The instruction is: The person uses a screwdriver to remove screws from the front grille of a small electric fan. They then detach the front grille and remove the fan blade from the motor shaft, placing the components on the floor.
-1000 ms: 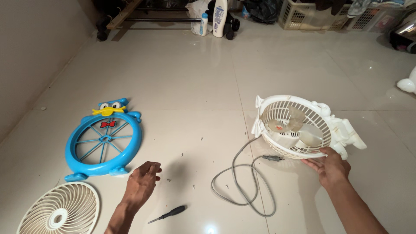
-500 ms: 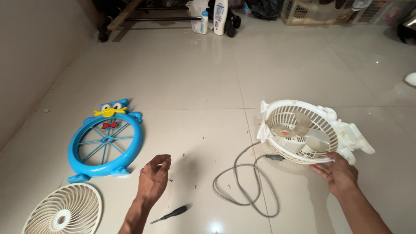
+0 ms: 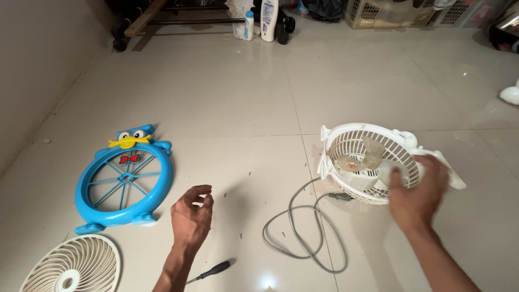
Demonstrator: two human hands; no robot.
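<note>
While the left hand (image 3: 192, 216) is held open mid-frame, the white fan (image 3: 367, 162) at right is gripped by the right hand (image 3: 419, 194).

The white fan body (image 3: 367, 165) sits right of centre in the frame, on the pale tiled floor. It is a round, slatted plastic cage, tilted so its open face turns toward the lower left, with translucent blades and a white motor hub visible inside. Rounded ear-like knobs stand on its rim, and a white base juts out to the right. The lower right of its rim is covered. A grey power cord (image 3: 303, 227) runs from it in loose loops toward the lower centre of the frame.
</note>
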